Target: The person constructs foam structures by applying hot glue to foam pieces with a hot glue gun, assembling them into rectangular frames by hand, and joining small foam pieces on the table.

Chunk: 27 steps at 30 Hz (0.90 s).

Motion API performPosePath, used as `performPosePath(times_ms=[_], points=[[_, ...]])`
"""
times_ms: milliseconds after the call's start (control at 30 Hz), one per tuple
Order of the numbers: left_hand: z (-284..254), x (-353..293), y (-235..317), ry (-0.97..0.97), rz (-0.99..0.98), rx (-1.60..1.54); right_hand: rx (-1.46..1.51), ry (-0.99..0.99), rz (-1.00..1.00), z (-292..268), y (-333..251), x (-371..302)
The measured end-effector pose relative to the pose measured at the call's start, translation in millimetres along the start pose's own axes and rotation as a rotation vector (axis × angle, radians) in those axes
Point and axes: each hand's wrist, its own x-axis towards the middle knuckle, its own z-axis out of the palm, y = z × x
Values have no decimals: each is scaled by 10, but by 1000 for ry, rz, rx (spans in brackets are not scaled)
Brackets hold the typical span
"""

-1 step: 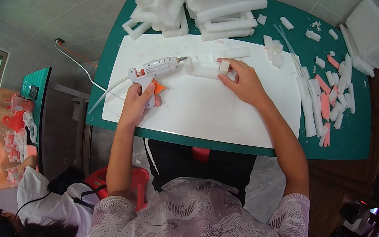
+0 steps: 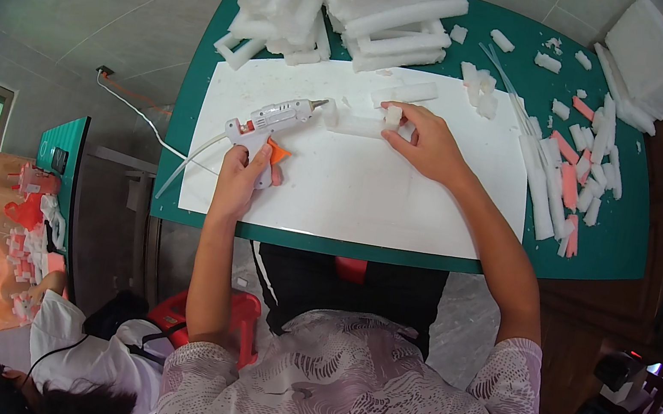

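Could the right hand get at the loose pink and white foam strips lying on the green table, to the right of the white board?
Probably yes: the right hand rests on the white board, and nothing stands between it and the foam strips.

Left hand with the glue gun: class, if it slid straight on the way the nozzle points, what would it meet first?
The left hand aims the glue gun right and slightly up. Its nozzle would probably first meet the white foam strip that the right hand steadies on the white board. Height is hard to judge.
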Motion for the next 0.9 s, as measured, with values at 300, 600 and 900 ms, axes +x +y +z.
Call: performPosePath(times_ms=[300, 600, 900], points=[[-7, 10, -31, 6, 1, -24, 0, -3, 8, -9, -18, 2], [-14, -37, -55, 6, 32, -1, -4, -7, 17, -5, -15, 3], [-34, -20, -71, -7, 6, 33, -2, 6, 2, 1, -7, 6]])
